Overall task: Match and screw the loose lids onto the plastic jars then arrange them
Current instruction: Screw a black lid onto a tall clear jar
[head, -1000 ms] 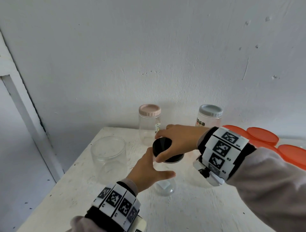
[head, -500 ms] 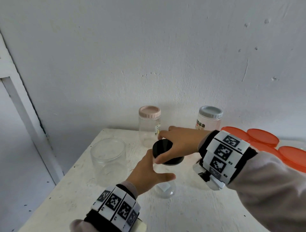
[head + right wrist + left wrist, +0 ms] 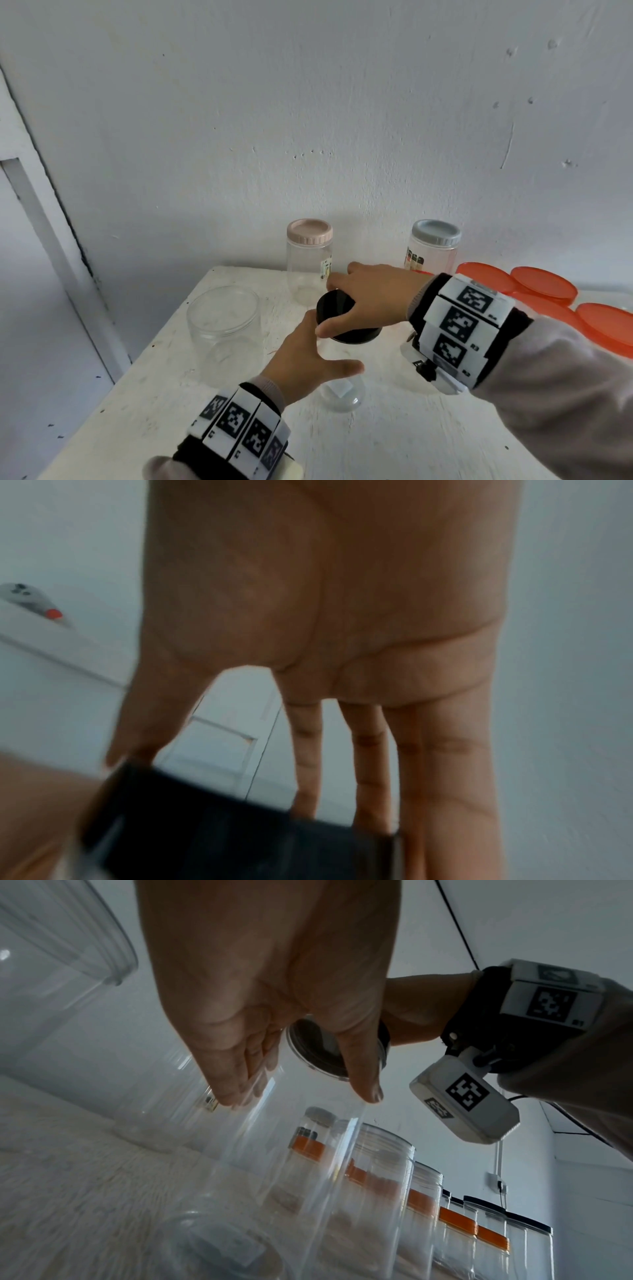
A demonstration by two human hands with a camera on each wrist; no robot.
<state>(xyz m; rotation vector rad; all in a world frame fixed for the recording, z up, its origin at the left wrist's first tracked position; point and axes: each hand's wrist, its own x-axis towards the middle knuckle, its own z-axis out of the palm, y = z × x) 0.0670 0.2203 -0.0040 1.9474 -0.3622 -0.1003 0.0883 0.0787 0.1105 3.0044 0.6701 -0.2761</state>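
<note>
Two jars (image 3: 309,260) capped; one under way.
Right hand (image 3: 373,298) clamped black lid (image 3: 346,317) between fingertips; left hand (image 3: 305,359) fingers straight against clear jar (image 3: 342,394); wide jar (image 3: 224,329) lidless.

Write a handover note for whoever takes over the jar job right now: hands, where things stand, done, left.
Right hand: grips the black lid by its rim, on top of the clear jar mid-table; whether it is fully tight cannot be told.
Left hand: steadies that jar, thumb and fingers spread against its wall.
Done: pink-lidded jar and grey-lidded jar stand capped by the wall.
Left: the wide open jar at the left has no lid; orange lids sit on the right. Match them, then arrange everything.
</note>
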